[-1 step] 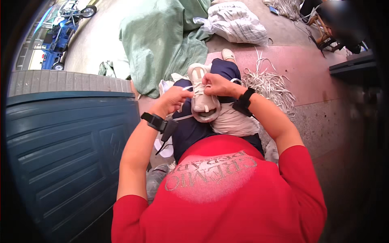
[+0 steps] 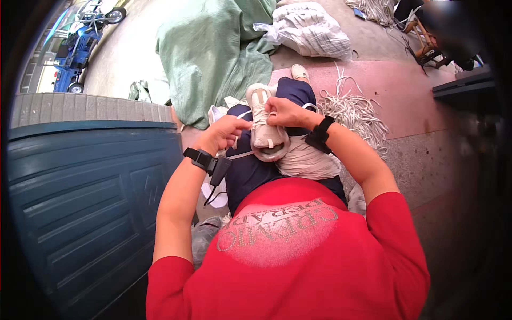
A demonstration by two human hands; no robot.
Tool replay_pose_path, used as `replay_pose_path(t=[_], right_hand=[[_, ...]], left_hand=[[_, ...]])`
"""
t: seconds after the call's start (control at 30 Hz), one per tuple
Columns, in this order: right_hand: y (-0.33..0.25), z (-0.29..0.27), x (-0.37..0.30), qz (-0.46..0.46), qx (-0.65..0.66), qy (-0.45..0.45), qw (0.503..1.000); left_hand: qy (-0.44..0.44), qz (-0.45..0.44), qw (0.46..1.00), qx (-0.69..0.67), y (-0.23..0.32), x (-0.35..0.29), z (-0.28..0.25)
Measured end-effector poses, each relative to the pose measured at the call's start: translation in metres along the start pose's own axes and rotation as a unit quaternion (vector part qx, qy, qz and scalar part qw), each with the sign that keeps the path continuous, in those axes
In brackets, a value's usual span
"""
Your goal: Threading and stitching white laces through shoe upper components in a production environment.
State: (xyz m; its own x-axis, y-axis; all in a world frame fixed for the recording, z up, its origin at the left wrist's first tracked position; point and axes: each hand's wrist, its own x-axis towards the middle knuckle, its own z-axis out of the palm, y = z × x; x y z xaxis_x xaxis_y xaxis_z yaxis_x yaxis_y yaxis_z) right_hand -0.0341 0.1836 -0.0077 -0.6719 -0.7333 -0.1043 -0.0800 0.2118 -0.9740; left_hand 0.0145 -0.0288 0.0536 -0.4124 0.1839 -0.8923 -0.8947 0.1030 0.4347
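Note:
A pale beige sneaker (image 2: 266, 137) lies on my lap between my thighs, its opening towards me. White shoelace (image 2: 260, 119) runs across the front of it. On the shoe's left side my left hand (image 2: 228, 132) is closed in a pinch on the lace, which stretches from the fingers to the shoe. My right hand (image 2: 287, 113) pinches lace over the upper from the right, and a loop of lace shows behind its wrist. The exact lace ends between the fingers are too small to make out. A bundle of white laces (image 2: 312, 160) rests over my right thigh.
A heap of loose white laces (image 2: 354, 114) lies on the floor to the right. Green cloth (image 2: 213, 58) and a stuffed white sack (image 2: 312, 32) are ahead. A blue panelled door (image 2: 96, 202) stands close on my left. Far left is a blue wheeled vehicle (image 2: 72, 58).

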Motion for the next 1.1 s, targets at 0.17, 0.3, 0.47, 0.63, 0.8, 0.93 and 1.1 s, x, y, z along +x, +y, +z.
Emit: replay_pose_path(t=[0.17, 0.3, 0.47, 0.63, 0.8, 0.93, 1.1], right_hand=[[0.005, 0.002, -0.005, 0.096, 0.164, -0.045, 0.981], [-0.002, -0.005, -0.003, 0.191, 0.160, -0.063, 0.966], [-0.004, 0.008, -0.008, 0.024, -0.002, 0.016, 1.000], [0.002, 0.003, -0.001, -0.025, -0.108, 0.010, 0.994], [-0.002, 0.004, -0.001, 0.074, -0.009, -0.001, 0.997], [-0.003, 0.009, -0.010, -0.030, -0.096, 0.076, 0.992], [-0.008, -0.012, -0.035, 0.088, -0.077, 0.201, 0.972]], left_hand=[[0.035, 0.021, 0.999, 0.025, -0.004, 0.006, 0.008], [0.107, 0.113, 0.973, 0.173, -0.009, 0.013, 0.025], [0.045, -0.006, 0.995, 0.090, -0.008, 0.008, -0.019], [0.069, 0.014, 0.992, 0.108, -0.005, 0.011, -0.002], [0.078, 0.030, 0.985, 0.153, -0.004, 0.010, 0.003], [0.038, 0.004, 0.999, 0.037, -0.011, 0.008, -0.020], [0.298, 0.176, 0.908, 0.236, -0.042, 0.015, -0.065]])
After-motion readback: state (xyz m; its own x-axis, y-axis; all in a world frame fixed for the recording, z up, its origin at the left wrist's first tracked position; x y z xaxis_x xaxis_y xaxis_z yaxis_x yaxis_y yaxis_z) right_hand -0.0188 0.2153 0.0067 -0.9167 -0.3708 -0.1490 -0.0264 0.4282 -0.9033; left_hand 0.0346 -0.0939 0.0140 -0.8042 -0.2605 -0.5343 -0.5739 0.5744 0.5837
